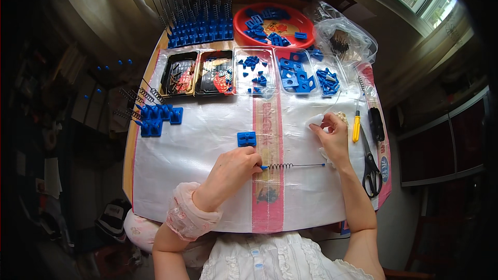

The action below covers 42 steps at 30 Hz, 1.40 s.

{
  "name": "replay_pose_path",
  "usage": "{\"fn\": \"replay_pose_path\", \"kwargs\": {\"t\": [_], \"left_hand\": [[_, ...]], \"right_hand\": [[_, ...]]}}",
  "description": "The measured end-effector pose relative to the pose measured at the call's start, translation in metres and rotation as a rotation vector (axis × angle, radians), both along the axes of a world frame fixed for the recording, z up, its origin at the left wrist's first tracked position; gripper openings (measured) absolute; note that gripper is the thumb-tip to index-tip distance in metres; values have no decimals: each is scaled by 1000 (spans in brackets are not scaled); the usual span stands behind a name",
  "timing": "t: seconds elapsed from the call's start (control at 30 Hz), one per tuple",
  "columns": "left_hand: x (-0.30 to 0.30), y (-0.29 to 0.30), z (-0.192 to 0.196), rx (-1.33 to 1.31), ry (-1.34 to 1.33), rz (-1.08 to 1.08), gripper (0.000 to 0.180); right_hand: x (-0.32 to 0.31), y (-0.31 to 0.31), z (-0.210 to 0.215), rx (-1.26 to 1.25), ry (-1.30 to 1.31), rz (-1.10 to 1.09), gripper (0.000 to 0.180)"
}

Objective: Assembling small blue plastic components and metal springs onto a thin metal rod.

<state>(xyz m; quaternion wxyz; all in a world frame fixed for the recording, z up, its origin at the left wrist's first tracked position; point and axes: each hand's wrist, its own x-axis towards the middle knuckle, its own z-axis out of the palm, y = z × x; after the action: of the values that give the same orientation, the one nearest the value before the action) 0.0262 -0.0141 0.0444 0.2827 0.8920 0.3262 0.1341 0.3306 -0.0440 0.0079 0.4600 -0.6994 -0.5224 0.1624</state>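
Note:
My left hand (228,168) is closed in a pinch on the blue end of a spring wire (281,166). Its dark coil and straight stem point right, ending in a small blue tip. Just beyond that hand a blue square base (246,139) lies on the white sheet. Over on the right, my right hand (334,137) has its thumb and fingers closed on a small white object (315,120), whose kind I cannot make out. Some crumpled whitish material shows behind and below those fingers.
Trays of blue parts (251,72) line the table's far side, before a red basin (275,26) and a rack of spring wires (199,28). Blue bases with springs (155,119) stand left. A yellow-handled screwdriver (356,127) and black scissors (371,171) lie right.

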Motion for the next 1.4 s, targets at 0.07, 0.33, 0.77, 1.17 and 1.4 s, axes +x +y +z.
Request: {"fn": "replay_pose_path", "kwargs": {"t": [0.07,0.33,0.77,1.17,1.4], "left_hand": [[-1,1,0,2,-11,-26,10],[-3,3,10,-16,-56,-74,9],[-14,20,0,-242,-116,-143,14],[-19,27,-10,-867,-409,-147,16],[-6,17,-12,-896,-608,-95,17]], "right_hand": [[-1,0,2,-40,-5,-1,23],[-5,-2,11,-120,34,18,22],[-1,-1,11,-139,12,25,32],[26,-27,63,93,126,-25,24],[2,-63,98,-234,308,346,20]]}}
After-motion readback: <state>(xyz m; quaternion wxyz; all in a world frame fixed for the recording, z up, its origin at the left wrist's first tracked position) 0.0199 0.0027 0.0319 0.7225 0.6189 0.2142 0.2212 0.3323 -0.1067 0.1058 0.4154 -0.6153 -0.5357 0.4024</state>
